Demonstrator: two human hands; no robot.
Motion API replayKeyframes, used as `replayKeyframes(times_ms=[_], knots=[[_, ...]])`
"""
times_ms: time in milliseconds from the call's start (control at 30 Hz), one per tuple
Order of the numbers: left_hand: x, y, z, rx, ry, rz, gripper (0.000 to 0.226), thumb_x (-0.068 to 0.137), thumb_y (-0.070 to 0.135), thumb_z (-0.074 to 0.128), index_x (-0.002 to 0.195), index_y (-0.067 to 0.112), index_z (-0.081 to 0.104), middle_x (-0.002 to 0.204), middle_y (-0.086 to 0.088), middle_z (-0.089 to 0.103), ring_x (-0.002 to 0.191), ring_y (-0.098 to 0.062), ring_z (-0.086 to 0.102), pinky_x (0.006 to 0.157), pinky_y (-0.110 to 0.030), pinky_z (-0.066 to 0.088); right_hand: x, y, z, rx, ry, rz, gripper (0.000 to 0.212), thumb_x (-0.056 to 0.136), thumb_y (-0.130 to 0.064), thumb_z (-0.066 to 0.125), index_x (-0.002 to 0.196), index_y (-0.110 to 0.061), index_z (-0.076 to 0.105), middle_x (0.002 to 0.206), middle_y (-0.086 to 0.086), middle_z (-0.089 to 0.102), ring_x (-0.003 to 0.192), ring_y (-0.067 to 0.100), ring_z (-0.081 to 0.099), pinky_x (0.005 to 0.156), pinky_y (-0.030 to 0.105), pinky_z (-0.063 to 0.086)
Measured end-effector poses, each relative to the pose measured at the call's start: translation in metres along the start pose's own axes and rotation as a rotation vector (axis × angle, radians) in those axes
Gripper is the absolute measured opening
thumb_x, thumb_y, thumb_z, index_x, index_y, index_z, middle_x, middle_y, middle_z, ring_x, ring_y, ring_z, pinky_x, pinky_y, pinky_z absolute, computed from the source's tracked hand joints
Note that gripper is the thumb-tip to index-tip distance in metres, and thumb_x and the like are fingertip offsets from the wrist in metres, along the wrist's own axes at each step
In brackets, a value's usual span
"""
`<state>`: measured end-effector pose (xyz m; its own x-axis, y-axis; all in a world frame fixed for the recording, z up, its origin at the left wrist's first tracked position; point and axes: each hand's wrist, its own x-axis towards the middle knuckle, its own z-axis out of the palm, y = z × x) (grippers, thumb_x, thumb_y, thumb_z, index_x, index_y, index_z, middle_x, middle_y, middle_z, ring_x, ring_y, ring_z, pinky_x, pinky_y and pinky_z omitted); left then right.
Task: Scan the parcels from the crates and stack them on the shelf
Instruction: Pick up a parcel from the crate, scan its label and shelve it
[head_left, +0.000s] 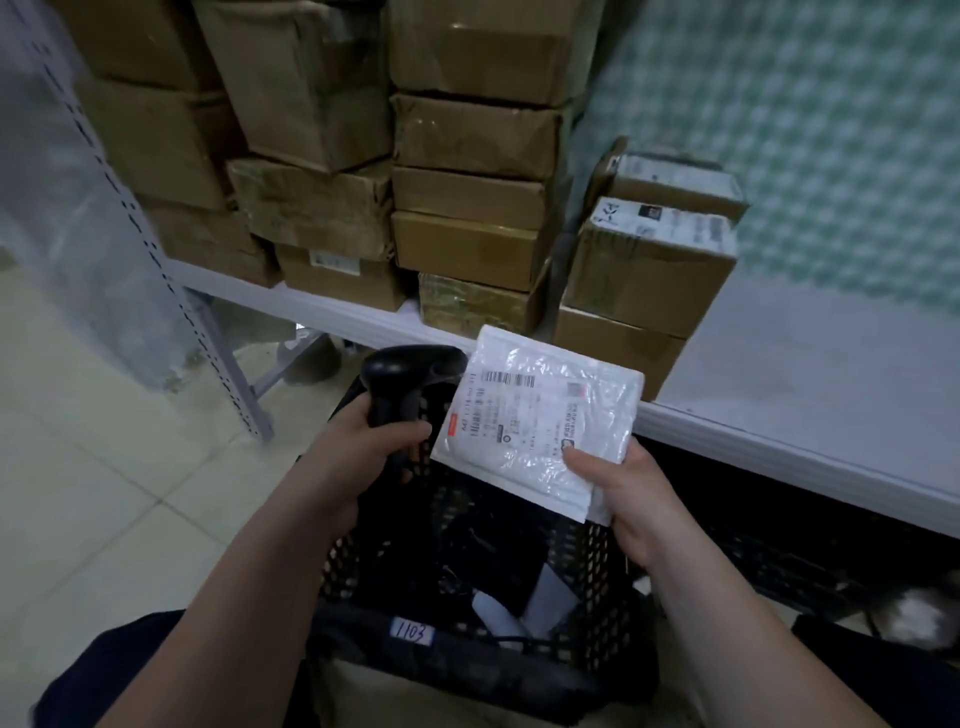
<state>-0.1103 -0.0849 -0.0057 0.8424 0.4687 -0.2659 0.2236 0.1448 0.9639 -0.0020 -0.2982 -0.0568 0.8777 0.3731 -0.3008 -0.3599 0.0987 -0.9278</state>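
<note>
Head view: a parcel (540, 415) is gripped by the right hand (618, 493), a scanner (400, 384) by the left hand (358, 447), so scanning seems under way and shelving (779, 441) due next.

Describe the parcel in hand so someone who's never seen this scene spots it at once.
Find the white shelf stacked with brown cardboard boxes, then the black crate in front of it. Over the crate the right hand holds the parcel, beside the black scanner in the left hand. Unlike the boxes, it is a flat white plastic mailer with a barcode label.
</note>
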Motion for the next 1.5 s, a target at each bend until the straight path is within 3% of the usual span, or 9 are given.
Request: replayKeyframes(times_ms=[367, 567, 800, 1100, 1367, 1500], knots=[[-0.038, 0.029, 0.034, 0.089, -0.139, 0.05, 0.011, 0.088, 0.001, 0.062, 0.087, 0.01, 0.056, 0.061, -0.003, 0.052, 0.05, -0.012, 0.05, 0.043, -0.021, 0.042, -0.027, -0.022, -0.025, 0.006, 0.026, -0.109, 0.037, 0.085, 0.008, 0.062, 0.109, -0.02, 0.063, 0.112, 0.007, 0.071, 0.103, 0.026, 0.068, 0.095, 0.045, 0.051], [-0.049, 0.036, 0.05, 0.093, -0.177, 0.076, 0.009, 0.086, 0.002, 0.064, 0.087, 0.01, 0.059, 0.064, -0.004, 0.054, 0.059, -0.015, 0.052, 0.053, -0.027, 0.044, -0.037, -0.028, -0.042, 0.035, 0.037, -0.118, 0.039, 0.085, 0.008, 0.061, 0.115, -0.016, 0.063, 0.112, 0.007, 0.071, 0.103, 0.027, 0.068, 0.096, 0.048, 0.05], [-0.06, 0.043, 0.077, 0.149, -0.257, 0.079, 0.01, 0.086, 0.002, 0.063, 0.084, 0.012, 0.06, 0.063, -0.005, 0.055, 0.054, -0.012, 0.053, 0.054, -0.027, 0.043, -0.045, -0.035, -0.068, 0.036, 0.068, -0.135, 0.04, 0.085, 0.007, 0.062, 0.117, -0.016, 0.063, 0.111, 0.005, 0.072, 0.1, 0.024, 0.069, 0.091, 0.044, 0.053], [-0.064, 0.05, 0.121, 0.154, -0.302, 0.075, 0.011, 0.086, 0.001, 0.063, 0.086, 0.011, 0.059, 0.063, -0.003, 0.054, 0.054, -0.012, 0.05, 0.05, -0.025, 0.042, -0.054, -0.042, -0.106, 0.078, 0.138, -0.157, 0.035, 0.085, 0.008, 0.061, 0.109, -0.017, 0.064, 0.102, 0.002, 0.075, 0.091, 0.019, 0.072, 0.069, 0.03, 0.055], [-0.063, 0.05, 0.162, 0.186, -0.352, 0.034, 0.012, 0.086, 0.001, 0.064, 0.087, 0.01, 0.056, 0.064, -0.006, 0.051, 0.049, -0.011, 0.049, 0.046, -0.022, 0.041, -0.054, -0.046, -0.145, 0.118, 0.229, -0.156, 0.036, 0.086, 0.007, 0.06, 0.114, -0.015, 0.063, 0.104, 0.006, 0.073, 0.094, 0.024, 0.071, 0.075, 0.037, 0.056], [-0.057, 0.053, 0.182, 0.193, -0.387, 0.046, 0.012, 0.087, 0.002, 0.063, 0.086, 0.012, 0.056, 0.061, -0.003, 0.052, 0.049, -0.01, 0.049, 0.045, -0.021, 0.041, -0.05, -0.05, -0.16, 0.141, 0.296, -0.158, 0.036, 0.086, 0.007, 0.058, 0.115, -0.015, 0.061, 0.108, 0.008, 0.072, 0.097, 0.028, 0.069, 0.087, 0.046, 0.055]])
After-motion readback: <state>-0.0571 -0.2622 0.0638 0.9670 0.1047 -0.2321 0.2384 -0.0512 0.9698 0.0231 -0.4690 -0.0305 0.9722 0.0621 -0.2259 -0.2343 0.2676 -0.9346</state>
